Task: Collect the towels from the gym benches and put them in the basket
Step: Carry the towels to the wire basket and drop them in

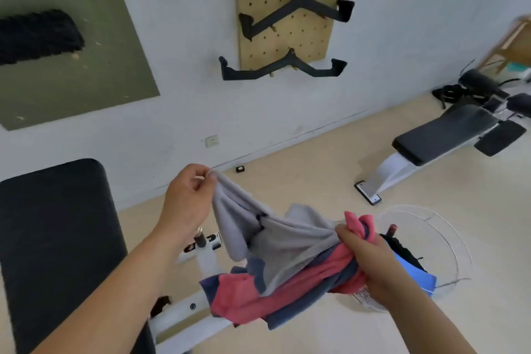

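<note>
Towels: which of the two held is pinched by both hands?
The grey towel: left hand pinches its corner, right hand its other end. The pink-and-navy towel hangs from the right only.

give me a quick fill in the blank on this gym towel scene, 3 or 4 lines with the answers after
1. The left hand pinches a corner of the ____ towel.
2. The right hand bunches that towel together with a pink and ____ towel.
3. The clear basket stands on the floor, to the ____ of the right hand.
4. Three black handles hang on a wooden ____ on the wall.

Missing words: grey; navy; right; pegboard
</note>
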Tool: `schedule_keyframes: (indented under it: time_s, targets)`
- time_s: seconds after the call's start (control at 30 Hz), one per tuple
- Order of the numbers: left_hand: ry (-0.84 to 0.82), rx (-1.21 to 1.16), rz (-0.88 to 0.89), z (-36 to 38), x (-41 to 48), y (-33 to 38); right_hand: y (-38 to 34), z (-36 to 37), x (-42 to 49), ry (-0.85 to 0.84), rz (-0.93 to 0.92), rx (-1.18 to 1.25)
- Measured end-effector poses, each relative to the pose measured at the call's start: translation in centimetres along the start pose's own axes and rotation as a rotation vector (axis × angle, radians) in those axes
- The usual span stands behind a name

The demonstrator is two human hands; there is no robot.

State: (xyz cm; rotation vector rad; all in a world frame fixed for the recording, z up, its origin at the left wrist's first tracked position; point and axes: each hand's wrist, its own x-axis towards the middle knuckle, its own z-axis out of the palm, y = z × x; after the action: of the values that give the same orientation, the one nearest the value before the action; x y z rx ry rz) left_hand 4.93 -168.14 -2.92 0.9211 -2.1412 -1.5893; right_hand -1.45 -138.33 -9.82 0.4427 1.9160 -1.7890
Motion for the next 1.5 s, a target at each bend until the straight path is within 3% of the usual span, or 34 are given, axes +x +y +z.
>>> schedule_keyframes:
  time_s: [0.23, 0.33, 0.47, 0.63, 0.77, 0.93, 1.1, 1.23, 1.4, 1.5]
  targets:
    - [0.041, -0.029, 0.244, 12.0, -3.5, 7.9, 4.1, -14.3, 0.0, 0.158, -0.022, -0.155]
    - [-0.109, 0.032, 0.300, 16.8, -5.3, 10.0, 2.6, -18.0, 0.0, 0.316, -0.096, -0.187]
    - [-0.451, 0.054, 0.267, 23.7, -7.5, 11.9, -1.4, -21.1, -0.5, 0.371, -0.162, -0.140]
    - [-0.590, 0.087, 0.282, 30.9, -7.6, 12.3, -6.4, -24.9, 1.4, 0.426, -0.234, -0.139]
    - [-0.730, 0.129, 0.346, 35.9, -7.7, 12.4, -8.3, -26.6, 4.2, 0.358, -0.286, -0.169]
    - [-0.916, 0.164, 0.384, 42.8, -7.2, 13.7, -10.7, -27.6, 7.8, 0.012, -0.282, -0.184]
    - [-0.906, 0.160, 0.344, 47.4, -5.7, 16.3, -14.0, -29.9, 11.3, -0.042, -0.245, -0.215]
    - [-0.870, 0.168, 0.329, 51.0, -4.4, 20.1, -17.4, -32.3, 14.6, 0.074, -0.227, -0.193]
    - [-0.697, 0.264, 0.477, 55.0, -4.8, 22.7, -20.6, -37.1, 18.0, -0.045, -0.264, -0.178]
    - [-0.619, 0.225, 0.384, 56.0, -5.4, 21.6, -21.3, -39.8, 19.5, -0.164, -0.260, -0.085]
